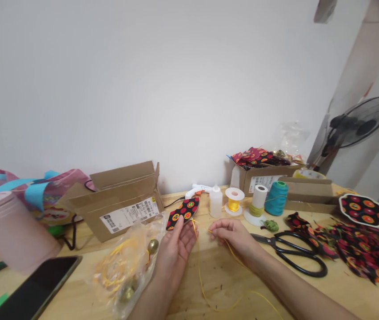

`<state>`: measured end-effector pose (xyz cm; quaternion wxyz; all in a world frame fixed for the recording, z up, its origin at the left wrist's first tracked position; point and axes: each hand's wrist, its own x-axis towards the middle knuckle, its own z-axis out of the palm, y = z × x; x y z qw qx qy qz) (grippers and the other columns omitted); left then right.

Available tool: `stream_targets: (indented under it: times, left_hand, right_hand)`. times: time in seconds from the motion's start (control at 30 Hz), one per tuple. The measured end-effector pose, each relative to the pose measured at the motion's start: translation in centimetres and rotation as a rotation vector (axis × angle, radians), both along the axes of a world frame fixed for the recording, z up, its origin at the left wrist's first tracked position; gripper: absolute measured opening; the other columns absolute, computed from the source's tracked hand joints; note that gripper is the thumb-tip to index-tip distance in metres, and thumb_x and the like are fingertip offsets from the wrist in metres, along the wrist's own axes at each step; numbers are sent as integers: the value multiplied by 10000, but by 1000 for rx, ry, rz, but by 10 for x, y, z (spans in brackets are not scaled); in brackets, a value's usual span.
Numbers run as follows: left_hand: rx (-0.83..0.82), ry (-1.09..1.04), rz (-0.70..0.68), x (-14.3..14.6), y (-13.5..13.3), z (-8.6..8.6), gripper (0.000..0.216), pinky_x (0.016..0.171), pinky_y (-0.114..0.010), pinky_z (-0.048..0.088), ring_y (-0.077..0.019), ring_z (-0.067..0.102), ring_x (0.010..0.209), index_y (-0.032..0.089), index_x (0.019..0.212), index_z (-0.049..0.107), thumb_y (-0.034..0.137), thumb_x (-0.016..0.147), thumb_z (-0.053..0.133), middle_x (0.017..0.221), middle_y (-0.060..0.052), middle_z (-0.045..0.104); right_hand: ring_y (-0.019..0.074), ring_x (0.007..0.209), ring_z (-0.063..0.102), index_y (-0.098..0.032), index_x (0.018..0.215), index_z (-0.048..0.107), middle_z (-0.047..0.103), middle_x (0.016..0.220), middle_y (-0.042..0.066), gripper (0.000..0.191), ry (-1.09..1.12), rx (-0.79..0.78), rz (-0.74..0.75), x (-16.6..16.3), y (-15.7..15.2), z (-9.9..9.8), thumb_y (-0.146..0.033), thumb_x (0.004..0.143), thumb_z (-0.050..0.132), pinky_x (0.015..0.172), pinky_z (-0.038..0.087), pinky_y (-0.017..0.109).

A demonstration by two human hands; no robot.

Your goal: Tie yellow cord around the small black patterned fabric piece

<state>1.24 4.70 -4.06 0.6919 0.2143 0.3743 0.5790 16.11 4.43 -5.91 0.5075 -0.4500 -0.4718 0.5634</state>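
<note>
My left hand (175,246) holds a flat leaf-shaped piece of black fabric with red and yellow circles (183,212), palm up, just above the wooden table (216,275). My right hand (232,235) is beside it, fingers pinched on a thin yellow cord (202,284) that trails back over the table toward me. The cord's upper end runs up to the fabric piece.
Black scissors (296,253) lie right of my right hand. Behind stand a glue bottle (215,201), a yellow spool (233,201), a white spool (257,204) and a teal spool (276,198). A cardboard box (122,204), plastic bag with bells (125,266), phone (36,289) and fabric scraps (359,244) surround.
</note>
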Motion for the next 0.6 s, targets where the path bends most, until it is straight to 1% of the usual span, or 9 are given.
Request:
stream_targets:
  times: [0.07, 0.13, 0.17, 0.23, 0.3, 0.37, 0.47, 0.6]
  left_hand:
    - [39, 16, -5, -2, 0, -2, 100, 649, -243, 507, -105, 621, 640, 135, 734, 616, 211, 729, 552, 694, -31, 669]
    - [80, 47, -12, -2, -1, -4, 111, 650, -230, 503, -105, 619, 645, 126, 734, 620, 224, 709, 576, 709, -40, 672]
    - [99, 63, -18, -1, -2, -5, 118, 651, -222, 500, -106, 619, 645, 122, 730, 622, 230, 700, 586, 709, -43, 673]
    - [134, 92, -40, 1, -3, -5, 139, 662, -211, 491, -111, 621, 659, 113, 725, 624, 244, 690, 595, 706, -50, 676]
    - [159, 118, -74, 3, -4, -5, 166, 680, -212, 482, -121, 624, 679, 106, 735, 628, 262, 689, 593, 702, -59, 681]
    - [181, 143, -99, 5, -5, -5, 190, 705, -222, 474, -131, 626, 701, 101, 753, 632, 276, 691, 588, 709, -66, 685]
    - [199, 170, -113, 7, -5, -6, 211, 742, -245, 466, -147, 627, 728, 92, 754, 638, 286, 685, 591, 721, -78, 690]
    - [195, 209, -100, 7, -3, -8, 229, 767, -268, 464, -167, 629, 742, 85, 759, 647, 285, 650, 621, 725, -87, 694]
  right_hand:
    - [94, 479, 419, -138, 653, 615, 559, 552, 4, 107, -135, 87, -89, -1, 0, -1, -224, 611, 566, 456, 298, 212]
    - [107, 513, 425, -155, 667, 616, 554, 586, 4, 110, -306, 269, -219, -3, -1, 1, -246, 648, 556, 484, 314, 224]
    - [112, 530, 428, -164, 668, 614, 555, 602, 6, 106, -393, 374, -257, -4, -2, 4, -243, 667, 545, 503, 323, 230]
    - [123, 575, 446, -178, 663, 610, 567, 630, 9, 99, -545, 559, -253, -6, -2, 11, -216, 692, 524, 551, 339, 240]
    - [132, 614, 467, -188, 671, 609, 580, 645, 7, 89, -682, 678, -217, -8, -2, 21, -189, 689, 522, 586, 343, 246]
    - [141, 649, 482, -193, 677, 607, 590, 662, 5, 70, -818, 732, -220, -10, -2, 29, -178, 664, 541, 604, 340, 251]
    - [150, 663, 482, -193, 641, 595, 596, 664, 7, 40, -996, 758, -238, -11, 0, 37, -179, 636, 559, 610, 333, 257]
    - [156, 668, 473, -192, 634, 585, 590, 667, 18, 42, -1090, 787, -263, -14, 1, 33, -172, 637, 548, 614, 326, 260]
